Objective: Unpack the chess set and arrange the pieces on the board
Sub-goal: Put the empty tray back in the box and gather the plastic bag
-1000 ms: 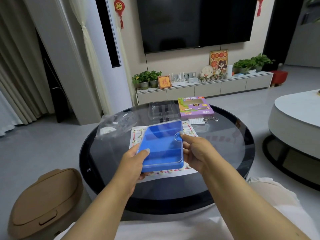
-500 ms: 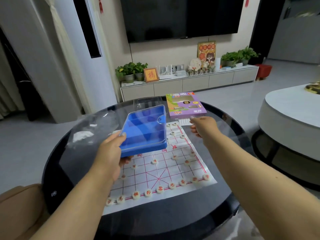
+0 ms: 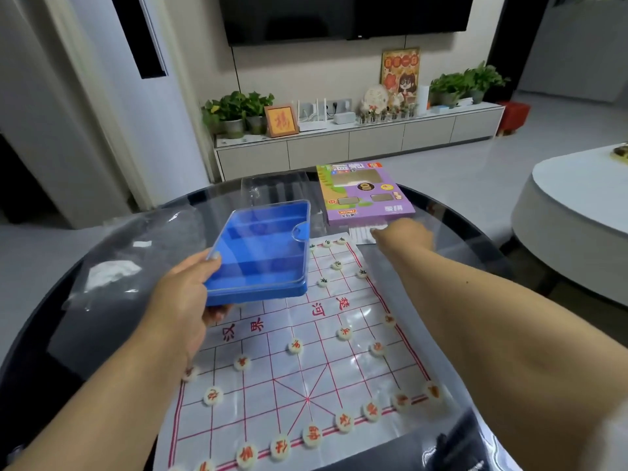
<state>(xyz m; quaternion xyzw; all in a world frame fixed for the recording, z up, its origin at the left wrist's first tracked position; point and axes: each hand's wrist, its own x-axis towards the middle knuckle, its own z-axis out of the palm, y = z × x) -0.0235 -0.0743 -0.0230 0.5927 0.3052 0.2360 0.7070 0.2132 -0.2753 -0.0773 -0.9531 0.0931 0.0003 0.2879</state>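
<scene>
Head view: pieces sitting set up on the board (image 3: 299,362), looks like tidying the packaging now.
Left hand (image 3: 180,297) is gripping the blue tray (image 3: 261,256) at 10 o'clock; right hand (image 3: 404,236) is reaching toward the purple box (image 3: 363,195) at 12, grip hard to tell.

Blue plastic tray (image 3: 261,253); white paper board (image 3: 306,368), red grid lines; cream round pieces (image 3: 312,436), red characters; purple cardboard box (image 3: 367,198); black round table (image 3: 452,226).
</scene>
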